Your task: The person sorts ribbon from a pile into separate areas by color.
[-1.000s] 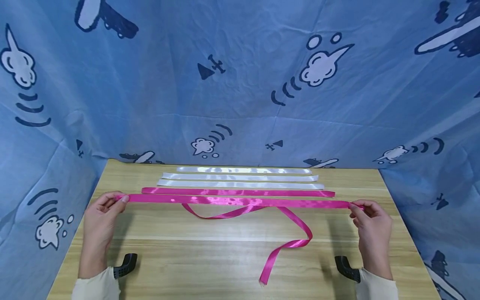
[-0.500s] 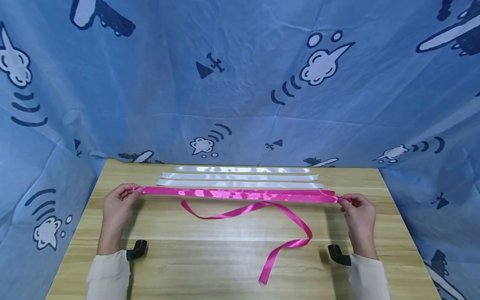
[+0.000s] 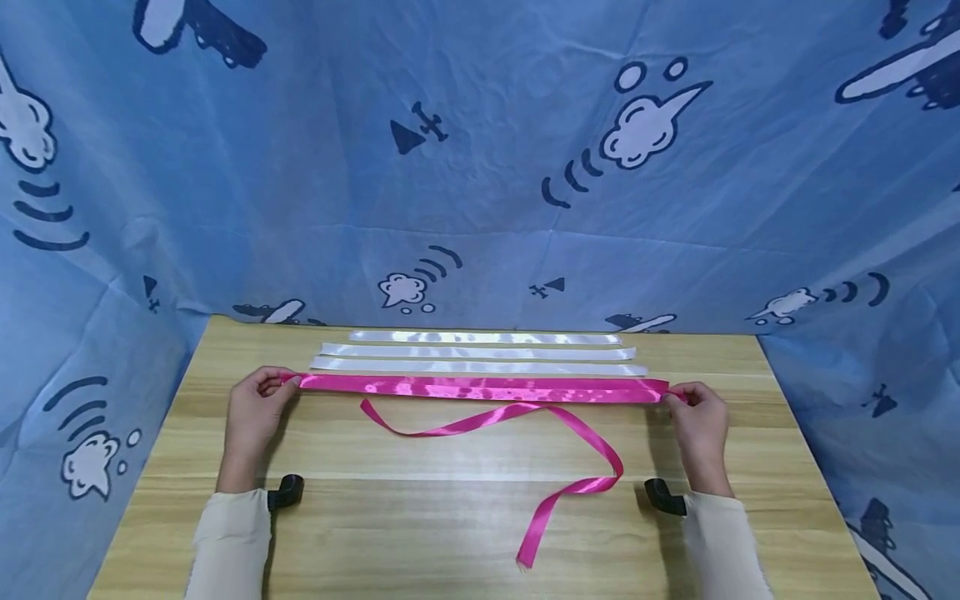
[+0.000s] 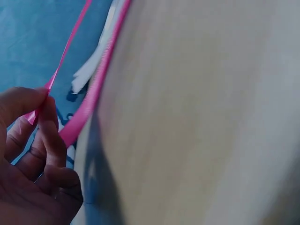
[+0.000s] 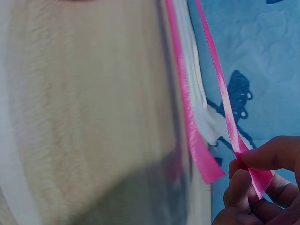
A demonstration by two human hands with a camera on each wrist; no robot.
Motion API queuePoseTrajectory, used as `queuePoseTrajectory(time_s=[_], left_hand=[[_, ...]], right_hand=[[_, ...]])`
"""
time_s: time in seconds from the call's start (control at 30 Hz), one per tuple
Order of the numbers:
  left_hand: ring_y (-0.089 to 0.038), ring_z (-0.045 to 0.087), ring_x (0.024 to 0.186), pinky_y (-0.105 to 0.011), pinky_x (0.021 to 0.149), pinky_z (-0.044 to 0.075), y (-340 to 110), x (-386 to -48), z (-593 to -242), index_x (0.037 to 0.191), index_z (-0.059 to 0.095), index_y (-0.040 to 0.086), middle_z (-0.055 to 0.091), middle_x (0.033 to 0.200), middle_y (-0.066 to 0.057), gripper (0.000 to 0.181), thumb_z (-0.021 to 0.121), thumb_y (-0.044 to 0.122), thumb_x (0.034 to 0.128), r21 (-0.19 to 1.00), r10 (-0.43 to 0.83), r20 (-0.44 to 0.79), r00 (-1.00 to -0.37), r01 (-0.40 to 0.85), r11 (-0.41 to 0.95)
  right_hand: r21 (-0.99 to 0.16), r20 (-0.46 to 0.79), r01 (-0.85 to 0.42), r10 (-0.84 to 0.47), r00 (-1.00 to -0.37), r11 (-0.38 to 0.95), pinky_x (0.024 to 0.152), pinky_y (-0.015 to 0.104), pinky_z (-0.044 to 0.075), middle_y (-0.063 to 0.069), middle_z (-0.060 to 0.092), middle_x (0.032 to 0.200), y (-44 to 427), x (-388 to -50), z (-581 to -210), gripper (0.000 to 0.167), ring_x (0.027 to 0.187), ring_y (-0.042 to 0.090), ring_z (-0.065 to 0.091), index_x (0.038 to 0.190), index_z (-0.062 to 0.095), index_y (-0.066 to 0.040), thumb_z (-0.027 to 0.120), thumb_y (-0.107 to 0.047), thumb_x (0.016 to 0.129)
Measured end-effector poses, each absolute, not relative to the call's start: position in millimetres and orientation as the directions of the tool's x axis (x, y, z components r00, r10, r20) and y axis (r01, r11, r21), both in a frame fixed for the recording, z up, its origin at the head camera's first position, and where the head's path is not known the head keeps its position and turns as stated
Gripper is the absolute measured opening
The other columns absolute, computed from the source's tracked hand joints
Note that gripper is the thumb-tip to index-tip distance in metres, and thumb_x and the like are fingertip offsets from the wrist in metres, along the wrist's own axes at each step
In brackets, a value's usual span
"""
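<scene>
A pink satin ribbon (image 3: 480, 393) is stretched taut from side to side between the two hands. The left hand (image 3: 255, 410) pinches its left end between thumb and finger; this ribbon (image 4: 70, 42) rises as a thin band in the left wrist view. The right hand (image 3: 701, 425) pinches the other end, whose tip pokes out below the thumb in the right wrist view. Another pink ribbon (image 5: 206, 164) lies straight on the table beneath, apart from the held one. In the head view the held ribbon largely overlaps it.
Three white ribbons (image 3: 480, 367) lie parallel behind the pink ones on the wooden table (image 3: 375, 533). Nearer the front, a loose pink ribbon (image 3: 592, 485) curls across the tabletop. Blue patterned cloth (image 3: 480, 167) encloses the back and sides. Black curved pieces (image 3: 287, 492) stick out at both wrists.
Both hands have come inward and slightly farther back, still pinching the ribbon. The held ribbon has moved from in front of the lying pink ribbon to overlapping it in the head view.
</scene>
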State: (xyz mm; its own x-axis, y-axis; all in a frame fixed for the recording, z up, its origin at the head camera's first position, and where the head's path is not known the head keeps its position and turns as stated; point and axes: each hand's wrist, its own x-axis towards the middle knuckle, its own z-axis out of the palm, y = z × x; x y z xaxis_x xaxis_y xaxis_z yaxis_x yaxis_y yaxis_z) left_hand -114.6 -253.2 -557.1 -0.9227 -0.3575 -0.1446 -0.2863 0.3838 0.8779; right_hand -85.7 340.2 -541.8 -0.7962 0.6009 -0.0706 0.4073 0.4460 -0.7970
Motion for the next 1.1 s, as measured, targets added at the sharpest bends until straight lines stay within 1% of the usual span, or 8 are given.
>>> queuePoseTrajectory(time_s=[0.1,0.2,0.3,0.43,0.63,0.77,0.97,1.1], left_hand=[[0.000,0.055,0.076,-0.012,0.065,0.047,-250,-115,-561,0.113,0.072,-0.002,0.066,0.085,0.007,0.020,0.072,0.013,0.0992,0.856,-0.348,-0.123,-0.929,-0.277,0.437],[-0.001,0.054,0.076,-0.013,0.065,0.045,-248,-115,-563,0.111,0.073,-0.002,0.068,0.087,0.000,0.018,0.072,0.012,0.0992,0.832,-0.340,-0.107,-0.934,-0.271,0.484],[-0.004,0.054,0.077,-0.014,0.064,0.044,-247,-114,-562,0.110,0.074,-0.001,0.068,0.090,-0.007,0.016,0.071,0.010,0.0990,0.811,-0.332,-0.102,-0.938,-0.272,0.518],[-0.011,0.054,0.077,-0.015,0.062,0.043,-247,-111,-562,0.107,0.072,-0.004,0.067,0.089,-0.012,0.014,0.072,0.007,0.0978,0.781,-0.309,-0.101,-0.946,-0.268,0.565],[-0.016,0.056,0.082,-0.015,0.065,0.044,-250,-105,-562,0.108,0.070,-0.006,0.068,0.094,-0.015,0.017,0.072,0.008,0.0975,0.755,-0.277,-0.139,-0.951,-0.282,0.591],[-0.017,0.057,0.084,-0.015,0.066,0.044,-253,-103,-563,0.109,0.071,-0.004,0.069,0.097,-0.015,0.017,0.072,0.009,0.0979,0.750,-0.271,-0.161,-0.949,-0.296,0.592],[-0.017,0.057,0.084,-0.016,0.066,0.044,-256,-104,-564,0.108,0.072,-0.004,0.069,0.095,-0.015,0.016,0.072,0.007,0.0974,0.748,-0.265,-0.157,-0.951,-0.290,0.598],[-0.017,0.057,0.084,-0.016,0.067,0.044,-255,-105,-562,0.108,0.072,-0.004,0.070,0.097,-0.015,0.016,0.072,0.008,0.0975,0.744,-0.266,-0.151,-0.952,-0.287,0.603]], right_hand=[[-0.763,-0.074,0.425,0.587,-0.806,0.487,0.055,0.017,0.044,-0.007,0.058,0.076,341,-84,-546,0.011,0.066,0.003,0.049,0.104,0.069,0.007,0.068,0.001,0.094],[-0.759,-0.075,0.423,0.580,-0.811,0.494,0.053,0.018,0.043,-0.006,0.058,0.073,342,-85,-550,0.009,0.064,0.004,0.049,0.101,0.069,0.007,0.068,0.002,0.093],[-0.751,-0.081,0.432,0.579,-0.811,0.500,0.051,0.020,0.043,-0.005,0.058,0.071,343,-85,-554,0.009,0.061,0.005,0.049,0.099,0.069,0.007,0.067,0.002,0.092],[-0.731,-0.105,0.449,0.566,-0.818,0.513,0.050,0.021,0.043,0.000,0.060,0.074,342,-83,-557,0.011,0.060,0.006,0.050,0.102,0.068,0.008,0.066,0.002,0.094],[-0.731,-0.105,0.436,0.545,-0.832,0.525,0.050,0.022,0.044,0.006,0.064,0.073,342,-79,-557,0.009,0.057,0.005,0.051,0.099,0.068,0.010,0.066,0.003,0.094],[-0.726,-0.108,0.436,0.538,-0.836,0.532,0.051,0.022,0.044,0.006,0.064,0.073,343,-77,-558,0.010,0.058,0.005,0.051,0.099,0.069,0.010,0.067,0.001,0.095],[-0.721,-0.095,0.428,0.533,-0.841,0.545,0.050,0.021,0.045,0.005,0.065,0.072,344,-75,-560,0.009,0.057,0.005,0.051,0.099,0.070,0.010,0.067,0.004,0.093],[-0.711,-0.110,0.446,0.541,-0.834,0.544,0.052,0.021,0.045,0.004,0.064,0.074,345,-76,-561,0.009,0.058,0.006,0.052,0.100,0.070,0.008,0.067,0.002,0.094]])
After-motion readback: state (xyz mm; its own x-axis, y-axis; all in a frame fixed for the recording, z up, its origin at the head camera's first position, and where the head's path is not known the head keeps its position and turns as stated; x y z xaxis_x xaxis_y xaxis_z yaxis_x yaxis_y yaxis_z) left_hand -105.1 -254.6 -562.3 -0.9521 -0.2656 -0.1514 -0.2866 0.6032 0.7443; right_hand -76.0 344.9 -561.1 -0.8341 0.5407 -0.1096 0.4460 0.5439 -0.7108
